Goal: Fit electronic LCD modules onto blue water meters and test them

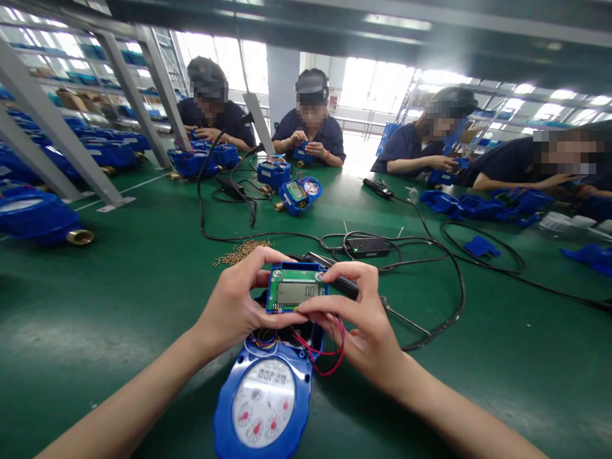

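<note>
A blue water meter [224,408] lies in front of me, its white dial with red pointers facing up. Above its far end, my left hand [239,293] grips the left side of a green circuit board [289,278] set in a blue housing. The board's small LCD reads 0.0. My right hand [358,306] holds the same board from the right, thumb and finger at its corners. Red and black wires [342,347] loop out below my right fingers, and thinner coloured wires run toward the meter body. Behind my right hand lies an electric screwdriver [347,285], partly hidden.
A pile of brass screws [243,252] lies beyond my left hand. Black cables and a small black box [368,246] spread across the green table [143,319]. More blue meters [38,213] stand at left, another opened meter [299,194] ahead. Several co-workers [308,127] sit opposite.
</note>
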Tool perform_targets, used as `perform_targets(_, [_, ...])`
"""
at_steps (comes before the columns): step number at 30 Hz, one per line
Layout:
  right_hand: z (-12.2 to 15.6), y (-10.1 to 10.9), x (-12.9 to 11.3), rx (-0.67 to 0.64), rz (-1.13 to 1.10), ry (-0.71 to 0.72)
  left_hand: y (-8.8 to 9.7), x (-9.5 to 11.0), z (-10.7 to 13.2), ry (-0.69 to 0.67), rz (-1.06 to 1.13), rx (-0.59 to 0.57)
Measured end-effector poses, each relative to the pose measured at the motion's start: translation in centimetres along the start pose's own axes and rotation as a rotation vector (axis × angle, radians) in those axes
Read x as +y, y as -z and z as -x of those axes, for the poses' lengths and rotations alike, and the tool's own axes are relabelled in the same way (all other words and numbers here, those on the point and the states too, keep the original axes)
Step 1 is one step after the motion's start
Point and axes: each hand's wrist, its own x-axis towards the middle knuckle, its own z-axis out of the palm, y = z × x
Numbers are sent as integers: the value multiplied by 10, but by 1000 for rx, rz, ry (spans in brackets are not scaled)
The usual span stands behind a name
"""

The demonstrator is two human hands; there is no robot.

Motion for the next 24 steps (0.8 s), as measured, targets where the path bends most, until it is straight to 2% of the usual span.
perform_targets(7, [2, -7, -3, -18, 4, -11, 1, 4, 1, -22, -74, 36])
perform_targets(18, [6, -16, 3, 115, 26, 25, -1, 3, 6, -21, -136, 37])
perform_targets(22, [10, -13, 6, 118, -21, 22, -1, 4, 5, -29, -100, 64])
perform_targets(24, [11, -12, 7, 108, -8, 18, -4, 8, 5, -32, -150, 74])
